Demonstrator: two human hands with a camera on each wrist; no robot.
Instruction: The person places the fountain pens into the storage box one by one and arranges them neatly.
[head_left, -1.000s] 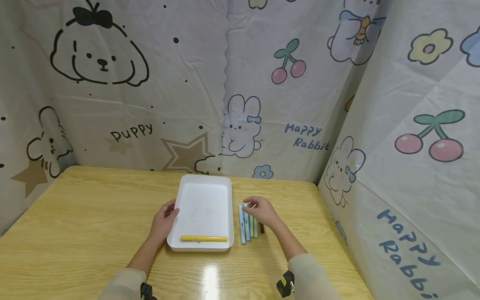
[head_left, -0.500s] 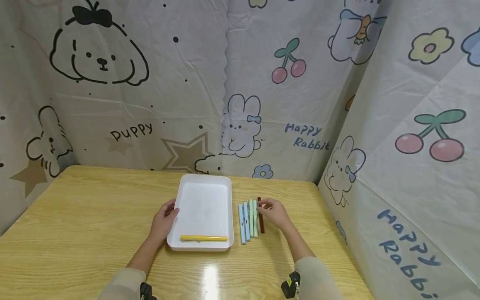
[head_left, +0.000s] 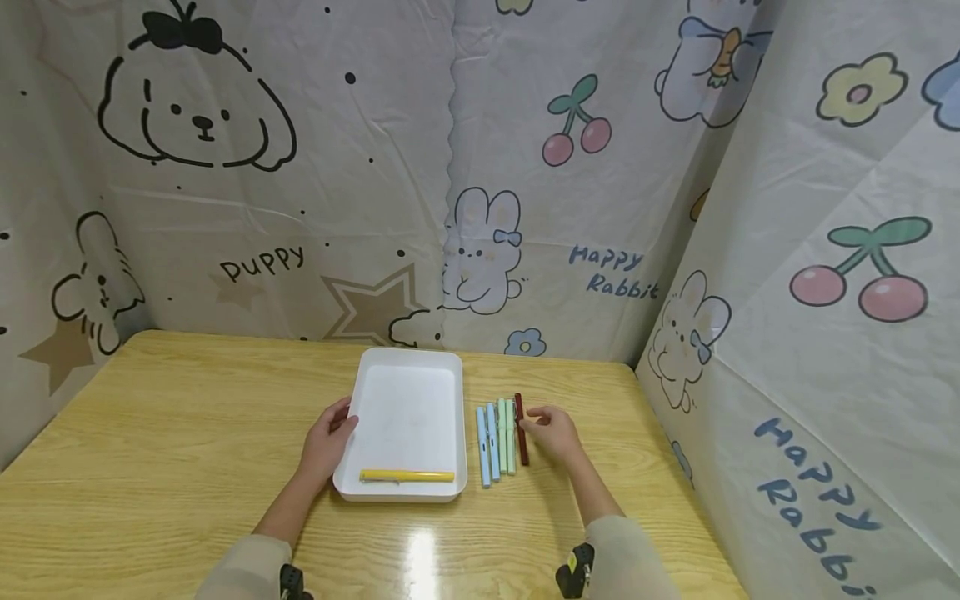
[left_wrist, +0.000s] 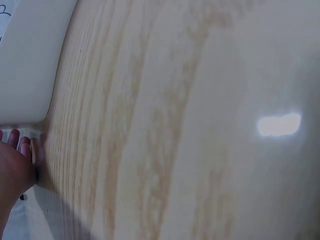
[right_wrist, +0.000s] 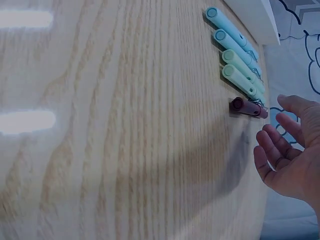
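Observation:
A shallow white tray (head_left: 412,408) lies on the wooden table, with a yellow pen (head_left: 407,476) across its near end. At the tray's left edge, my left hand (head_left: 324,439) holds the side, thumb at the rim. To the right of the tray several capped pens lie side by side: light blue pens (head_left: 487,444), light green pens (head_left: 506,437) and a dark red pen (head_left: 521,429). Just right of the dark red pen is my right hand (head_left: 555,433), fingers loosely bent, thumb and index apart. The right wrist view shows nothing in that hand (right_wrist: 295,155).
A printed cloth (head_left: 360,183) hangs behind the wooden table (head_left: 210,417), and another cloth panel (head_left: 832,358) stands along its right edge. Black wrist cameras sit at both sleeves.
My right hand has moved right from above the blue and green pens, past the dark red pen, and slightly nearer. The left hand, tray and pens stay in place.

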